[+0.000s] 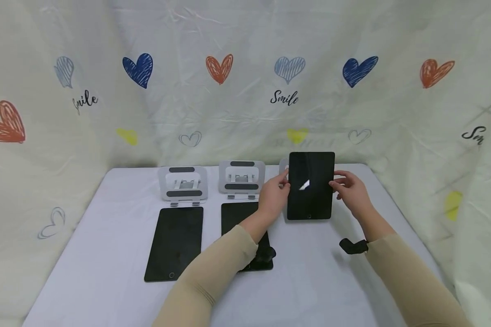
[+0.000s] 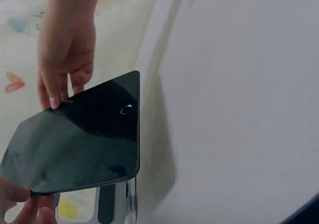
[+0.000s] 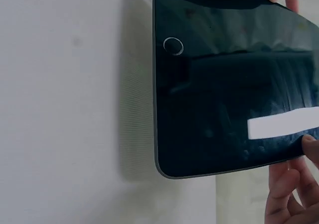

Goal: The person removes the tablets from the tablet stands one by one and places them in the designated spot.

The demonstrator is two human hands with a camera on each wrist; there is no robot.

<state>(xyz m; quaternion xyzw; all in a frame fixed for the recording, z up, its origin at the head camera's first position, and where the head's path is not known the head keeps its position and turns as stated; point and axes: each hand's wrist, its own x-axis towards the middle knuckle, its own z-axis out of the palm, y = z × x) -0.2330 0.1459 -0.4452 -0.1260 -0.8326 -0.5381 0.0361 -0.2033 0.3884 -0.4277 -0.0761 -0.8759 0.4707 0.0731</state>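
A black tablet [image 1: 311, 186] is held nearly upright at the back right of the table, its screen and round button facing me. My left hand [image 1: 273, 195] pinches its left edge, and my right hand [image 1: 351, 193] pinches the right edge between thumb and fingers. In the right wrist view the tablet [image 3: 224, 94] shows a bright reflection, with the right thumb [image 3: 310, 148] on its front. Mostly hidden behind the tablet is a light grey stand [image 1: 283, 164]. In the left wrist view, part of that stand [image 2: 106, 204] shows below the tablet's edge.
Two more grey tablet stands, one at left [image 1: 182, 184] and one in the middle [image 1: 242, 178], line the table's back. One black tablet [image 1: 176, 243] lies before the left stand. Another tablet [image 1: 235, 213] lies before the middle one, partly under my left arm. A heart-printed curtain [image 1: 245, 113] hangs behind.
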